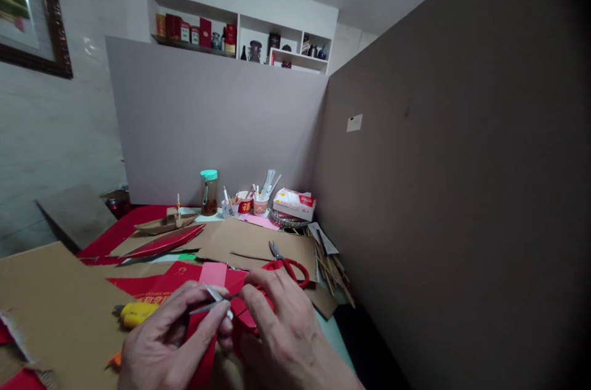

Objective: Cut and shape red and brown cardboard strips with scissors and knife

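My right hand (281, 316) is closed on a pair of scissors (213, 299). Their parted metal blades point left, across the fingers of my left hand, and the red handle is mostly covered by my right fingers. My left hand (173, 334) is closed, thumb against fingers, around a small white piece (229, 314) that shows only at one end. Red paper (203, 359) hangs beneath both hands. A second pair of scissors, with red loops (295, 270), lies just beyond my right hand. Left of my left hand is a yellow tool (138, 314), partly covered.
Cardboard sheets (55, 310) cover the left side. Behind stand a model boat (166, 224), a red boat-shaped piece (164, 242), a bottle (209, 193), cups (244, 204) and a white box (294, 203). Cardboard strips (332, 270) lie along the right partition (415, 193).
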{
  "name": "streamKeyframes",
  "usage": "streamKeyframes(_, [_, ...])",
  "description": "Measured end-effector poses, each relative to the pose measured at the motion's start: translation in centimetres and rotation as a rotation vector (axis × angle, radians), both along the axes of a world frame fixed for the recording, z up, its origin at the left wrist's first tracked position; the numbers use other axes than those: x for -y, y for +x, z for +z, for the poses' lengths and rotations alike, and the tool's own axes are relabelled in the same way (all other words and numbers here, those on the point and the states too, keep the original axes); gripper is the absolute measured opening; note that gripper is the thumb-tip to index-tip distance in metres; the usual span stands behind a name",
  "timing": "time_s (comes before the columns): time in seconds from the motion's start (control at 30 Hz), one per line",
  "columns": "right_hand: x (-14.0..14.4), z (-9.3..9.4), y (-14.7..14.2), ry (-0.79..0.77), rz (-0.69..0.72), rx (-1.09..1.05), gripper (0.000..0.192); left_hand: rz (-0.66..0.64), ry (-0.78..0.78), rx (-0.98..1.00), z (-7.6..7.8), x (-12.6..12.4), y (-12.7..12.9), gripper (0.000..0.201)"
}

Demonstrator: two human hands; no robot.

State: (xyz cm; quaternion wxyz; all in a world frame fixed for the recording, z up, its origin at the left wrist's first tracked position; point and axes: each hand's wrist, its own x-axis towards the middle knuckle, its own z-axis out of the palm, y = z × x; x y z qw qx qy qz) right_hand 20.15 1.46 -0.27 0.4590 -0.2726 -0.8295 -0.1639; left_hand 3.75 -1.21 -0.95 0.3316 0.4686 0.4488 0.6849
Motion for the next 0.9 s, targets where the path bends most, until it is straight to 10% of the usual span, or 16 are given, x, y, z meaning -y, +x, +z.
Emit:
streamKeyframes(0.23, [0.3, 0.8, 1.1, -0.556, 0.279, -0.094, 0.029, 0.029, 0.044, -0.1, 1.6, 0.6, -0.7, 0.023])
streamKeyframes(0.4, [0.4, 0.1, 0.6, -0.788, 0.375, -0.259, 0.053, -0.196, -0.024, -0.288, 2.7, -0.8, -3.8, 0.005])
streamKeyframes(0.63, [1.2, 1.1, -0.1, -1.469, 0.443, -0.63, 0.041, -0.388, -0.286, 0.062, 2.5, -1.8, -7.0, 0.052])
streamKeyframes(0.9, [1.8, 0.2, -0.2, -1.771, 0.633, -0.658, 0.044, -0.244, -0.273, 0.104, 2.6, -0.8, -6.8, 0.025])
